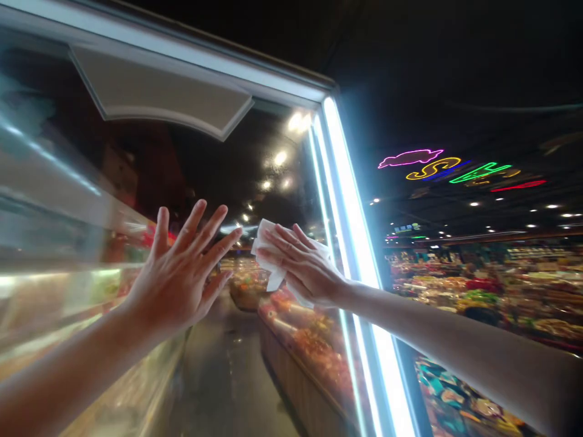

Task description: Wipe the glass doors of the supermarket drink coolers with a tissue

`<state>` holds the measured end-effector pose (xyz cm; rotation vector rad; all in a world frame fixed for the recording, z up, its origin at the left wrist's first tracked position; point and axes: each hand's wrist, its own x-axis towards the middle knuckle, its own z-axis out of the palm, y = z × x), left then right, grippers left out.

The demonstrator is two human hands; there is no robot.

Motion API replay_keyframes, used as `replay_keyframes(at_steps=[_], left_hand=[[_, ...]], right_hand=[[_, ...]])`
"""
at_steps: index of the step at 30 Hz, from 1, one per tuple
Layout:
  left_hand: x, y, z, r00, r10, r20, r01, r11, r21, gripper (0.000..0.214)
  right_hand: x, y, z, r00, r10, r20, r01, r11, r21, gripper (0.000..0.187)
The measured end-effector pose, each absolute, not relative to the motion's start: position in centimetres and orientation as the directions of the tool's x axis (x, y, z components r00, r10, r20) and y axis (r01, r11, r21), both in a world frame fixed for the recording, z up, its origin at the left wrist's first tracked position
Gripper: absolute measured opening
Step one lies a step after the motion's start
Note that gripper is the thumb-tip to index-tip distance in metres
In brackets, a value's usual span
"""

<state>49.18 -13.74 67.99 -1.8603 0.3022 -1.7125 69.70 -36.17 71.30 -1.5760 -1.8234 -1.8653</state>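
In the head view, a large glossy glass panel (214, 164) fills the left and middle, showing an aisle and ceiling lights; whether these are seen through it or mirrored, I cannot tell. My right hand (307, 264) lies flat over a crumpled white paper towel (266, 233), pressing it toward the panel near its lit right edge. Part of the towel sticks out past the fingertips, and the rest is covered by the palm. To the left, my left hand (180, 276) is open with fingers spread, holding nothing. Its palm faces the panel; contact with the surface is unclear.
A bright white light strip (353, 200) runs down the panel's right edge, just under my right wrist. A pale frame (182, 57) crosses the top. Beyond on the right are heaped produce displays (483, 297) and coloured neon signs (478, 173). Much is motion-blurred.
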Motion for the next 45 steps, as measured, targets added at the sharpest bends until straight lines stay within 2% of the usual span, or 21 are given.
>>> replay_keyframes(at_steps=[1,5,10,11,14,15,16,19,20,25,29,30,34,36,39,41,43,45], left_hand=[[49.4,-13.9,68.1,0.156,-0.541,0.827,0.226,-0.795,-0.563,0.067],[49.9,-14.3,68.8,0.196,-0.546,0.814,0.270,-0.768,-0.581,0.069],[50.1,-14.1,70.1,0.211,-0.567,0.796,0.301,-0.737,-0.605,0.063],[50.1,-13.9,70.4,0.205,-0.574,0.793,0.310,-0.730,-0.609,0.060],[49.9,-13.2,71.4,0.198,-0.579,0.791,0.353,-0.710,-0.609,0.057],[49.8,-13.0,71.6,0.196,-0.580,0.790,0.367,-0.704,-0.608,0.056],[49.6,-12.8,71.8,0.192,-0.583,0.790,0.376,-0.699,-0.608,0.055],[48.7,-12.4,72.3,0.210,-0.551,0.808,0.371,-0.719,-0.587,0.052],[48.4,-12.4,72.4,0.219,-0.534,0.817,0.365,-0.731,-0.576,0.051],[46.8,-11.5,72.8,0.226,-0.497,0.838,0.332,-0.770,-0.546,0.051],[46.3,-9.9,73.3,0.221,-0.519,0.826,0.356,-0.745,-0.564,0.055],[46.1,-9.4,73.5,0.213,-0.526,0.824,0.365,-0.739,-0.566,0.056],[45.1,-7.4,73.9,0.204,-0.526,0.826,0.366,-0.741,-0.563,0.058],[44.4,-6.7,74.0,0.209,-0.525,0.825,0.354,-0.746,-0.565,0.059],[43.4,-5.7,74.0,0.229,-0.515,0.826,0.340,-0.753,-0.564,0.060],[42.7,-5.1,73.8,0.241,-0.511,0.825,0.338,-0.753,-0.565,0.061],[42.0,-4.6,73.7,0.250,-0.512,0.822,0.342,-0.747,-0.570,0.061],[41.3,-4.0,73.5,0.255,-0.511,0.821,0.348,-0.743,-0.571,0.061]], right_hand=[[70.1,-36.6,71.5,-0.464,0.546,0.697,0.679,-0.285,0.676,0.062],[71.1,-37.8,72.5,-0.397,0.360,0.844,0.756,-0.393,0.524,0.062],[71.4,-38.1,73.9,-0.449,0.515,0.730,0.687,-0.323,0.650,0.060],[71.4,-38.0,74.6,-0.444,0.493,0.748,0.698,-0.334,0.634,0.059],[71.2,-37.3,76.8,-0.414,0.318,0.853,0.761,-0.393,0.516,0.055],[70.9,-37.0,77.3,-0.420,0.302,0.856,0.763,-0.393,0.513,0.055],[70.5,-36.5,77.6,-0.438,0.320,0.840,0.752,-0.382,0.537,0.055],[69.4,-35.6,78.2,-0.489,0.485,0.725,0.683,-0.304,0.664,0.054],[69.1,-35.4,78.6,-0.481,0.513,0.711,0.681,-0.293,0.672,0.053],[68.2,-34.1,80.4,-0.383,0.387,0.839,0.766,-0.375,0.522,0.054],[66.5,-32.0,80.0,-0.467,0.514,0.720,0.701,-0.282,0.655,0.054],[66.2,-31.5,80.1,-0.465,0.520,0.717,0.701,-0.278,0.656,0.054],[65.2,-30.1,80.4,-0.373,0.369,0.851,0.783,-0.368,0.502,0.057],[64.4,-29.1,79.9,-0.399,0.395,0.828,0.773,-0.341,0.535,0.057],[63.0,-27.5,78.7,-0.481,0.508,0.714,0.715,-0.243,0.655,0.055],[62.2,-26.6,78.4,-0.473,0.475,0.742,0.729,-0.261,0.632,0.055],[61.6,-25.7,78.2,-0.440,0.392,0.808,0.763,-0.312,0.567,0.057],[60.9,-24.8,77.7,-0.455,0.384,0.803,0.759,-0.304,0.575,0.058]])
